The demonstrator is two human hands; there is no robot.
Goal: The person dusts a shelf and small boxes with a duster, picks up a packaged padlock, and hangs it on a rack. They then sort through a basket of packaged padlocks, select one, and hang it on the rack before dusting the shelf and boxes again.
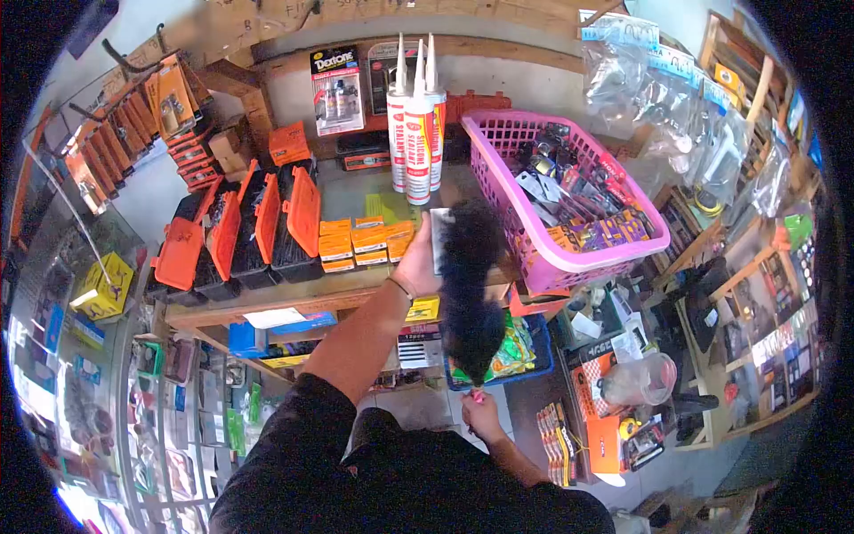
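Observation:
My left hand (416, 265) reaches over the wooden shelf and holds a flat whitish item (439, 238), partly covered by the duster. Low in the middle, my right hand (481, 415) is closed round the pink handle of a dark fluffy duster (471, 294), whose blurred head stands up beside the left hand. Behind them stand white silicone sealant tubes (418, 147). Small orange boxes (354, 242) are stacked just left of my left hand. To the right, a pink basket (569, 258) holds many packaged items.
Black cases with orange lids (302, 209) line the shelf's left part. A blue basket (543, 356) with green packets sits below. Clear plastic bags (667, 98) hang at the upper right. A clear plastic container (640, 383) stands at the lower right.

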